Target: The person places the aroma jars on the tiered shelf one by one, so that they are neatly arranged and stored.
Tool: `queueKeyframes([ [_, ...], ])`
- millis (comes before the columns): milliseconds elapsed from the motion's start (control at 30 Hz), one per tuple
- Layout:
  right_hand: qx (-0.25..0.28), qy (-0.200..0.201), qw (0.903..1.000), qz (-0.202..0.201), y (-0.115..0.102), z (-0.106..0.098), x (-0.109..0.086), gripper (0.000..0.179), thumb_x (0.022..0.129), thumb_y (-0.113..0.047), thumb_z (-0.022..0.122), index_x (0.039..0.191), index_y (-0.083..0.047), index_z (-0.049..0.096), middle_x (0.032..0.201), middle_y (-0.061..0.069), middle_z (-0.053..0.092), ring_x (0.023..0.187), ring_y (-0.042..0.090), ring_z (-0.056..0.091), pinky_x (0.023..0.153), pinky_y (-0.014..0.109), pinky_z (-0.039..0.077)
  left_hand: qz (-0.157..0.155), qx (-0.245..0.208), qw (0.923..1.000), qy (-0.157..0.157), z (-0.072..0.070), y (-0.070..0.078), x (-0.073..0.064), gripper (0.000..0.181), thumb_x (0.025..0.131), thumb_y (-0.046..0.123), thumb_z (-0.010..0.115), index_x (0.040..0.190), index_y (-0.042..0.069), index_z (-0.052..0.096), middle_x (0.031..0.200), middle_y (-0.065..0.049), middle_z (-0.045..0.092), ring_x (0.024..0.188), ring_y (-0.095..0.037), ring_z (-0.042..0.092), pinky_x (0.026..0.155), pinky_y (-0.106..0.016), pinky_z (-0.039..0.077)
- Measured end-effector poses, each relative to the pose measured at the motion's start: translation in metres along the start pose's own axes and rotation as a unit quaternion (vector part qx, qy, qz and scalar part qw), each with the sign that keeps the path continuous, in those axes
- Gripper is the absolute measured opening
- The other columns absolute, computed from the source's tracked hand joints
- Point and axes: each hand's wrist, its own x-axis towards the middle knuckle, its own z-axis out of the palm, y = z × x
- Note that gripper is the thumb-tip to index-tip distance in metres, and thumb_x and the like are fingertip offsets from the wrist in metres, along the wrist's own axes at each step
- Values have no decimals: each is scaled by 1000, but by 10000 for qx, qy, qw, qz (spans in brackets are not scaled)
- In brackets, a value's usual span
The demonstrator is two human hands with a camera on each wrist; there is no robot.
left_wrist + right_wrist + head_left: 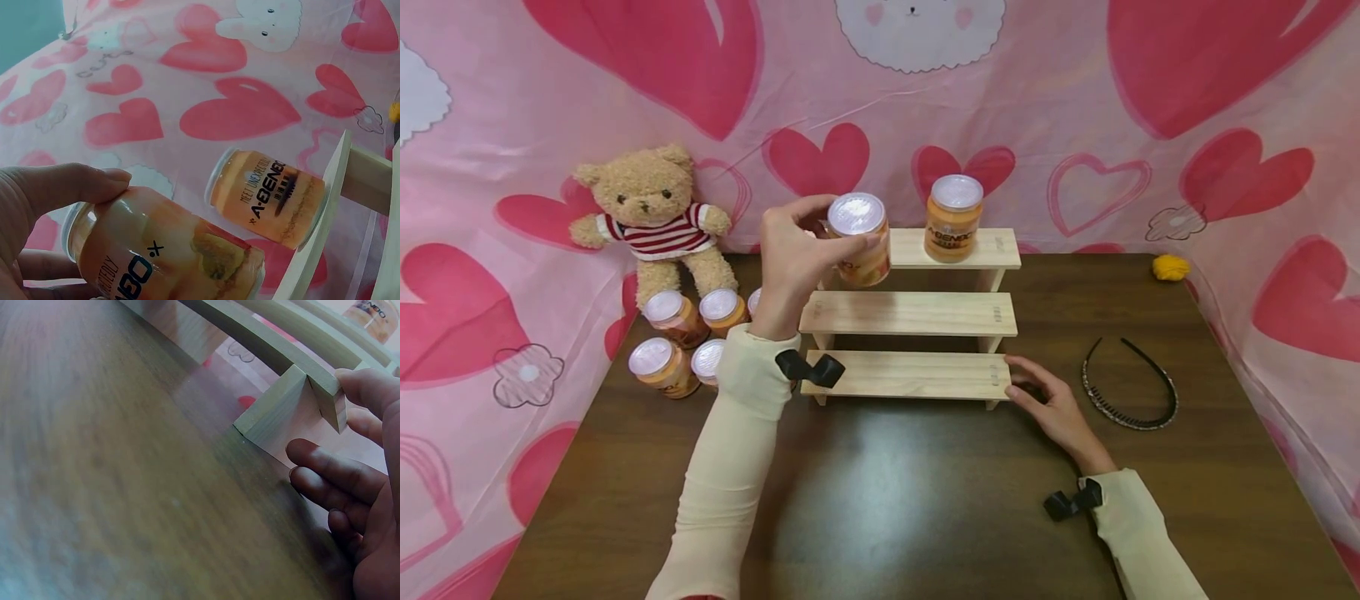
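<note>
My left hand [797,258] grips an orange jar [863,250] with a clear lid, thumb on its near side. It is held up over the left end of the top tier of a three-tier wooden stand [910,312]. On the right part of that tier stands a second orange jar [955,221], upright; the left wrist view shows its printed label and the held jar [175,250] close by. At the right end of the lowest tier, my right hand [1052,408] pinches the board end [337,409] between thumb and forefinger, the other fingers loosely bent below.
Several more orange jars [662,367] stand left of the stand, partly hidden by my left arm. Behind them a teddy bear [655,212] in a striped shirt leans on the pink heart-print cloth [1075,100]. A black headband [1138,425] and a yellow item [1170,267] lie at the right.
</note>
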Motion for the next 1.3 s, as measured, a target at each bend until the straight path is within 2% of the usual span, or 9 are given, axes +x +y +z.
queueKeyframes([
  [167, -23, 7, 10000, -13, 0, 0, 0, 46, 95, 0, 63, 140, -3, 55, 114, -19, 67, 102, -9, 62, 83, 10, 46, -62, -62, 9999, -140, 12, -1, 11, 50, 61, 16, 94, 106, 3, 77, 90, -7, 73, 75, -14, 60, 66, -23, 49],
  [333, -50, -4, 10000, 21, 0, 0, 1, 46, 95, -1, 63, 140, -3, 55, 113, -24, 65, 102, -9, 61, 84, 10, 45, -163, -16, 9997, -193, 22, -5, 22, 49, 62, 19, 94, 106, 4, 77, 87, -4, 72, 76, -15, 59, 64, -24, 48],
  [567, 2, -28, 9999, 104, -4, 1, 0, 46, 95, -2, 64, 141, -4, 55, 112, -22, 67, 102, -8, 61, 83, 10, 45, -504, 232, 9983, -195, 34, -10, 32, 52, 64, 21, 93, 110, 5, 76, 92, -4, 71, 82, -14, 58, 70, -23, 48],
  [733, -27, -19, 9999, 152, -3, 0, 0, 46, 95, -3, 64, 140, -5, 55, 111, -24, 66, 101, -8, 61, 83, 10, 45, -476, 276, 9983, -183, 41, -15, 37, 50, 65, 20, 93, 109, 4, 76, 93, -6, 72, 81, -13, 57, 70, -23, 48],
  [900, -73, -17, 9999, 104, -1, 0, 1, 45, 96, -3, 63, 140, -4, 55, 114, -19, 67, 101, -9, 61, 83, 11, 45, -438, 434, 9980, -153, 45, -19, 40, 49, 66, 24, 92, 108, 5, 76, 99, -10, 74, 83, -13, 58, 72, -23, 49],
  [1300, -94, -4, 9998, 180, -1, 0, 0, 46, 96, -4, 63, 141, -5, 55, 114, -22, 66, 102, -9, 61, 83, 11, 45, -324, 795, 9959, -293, 45, -24, 39, 53, 70, 31, 91, 115, 9, 74, 106, -8, 74, 86, -14, 58, 73, -23, 46],
])
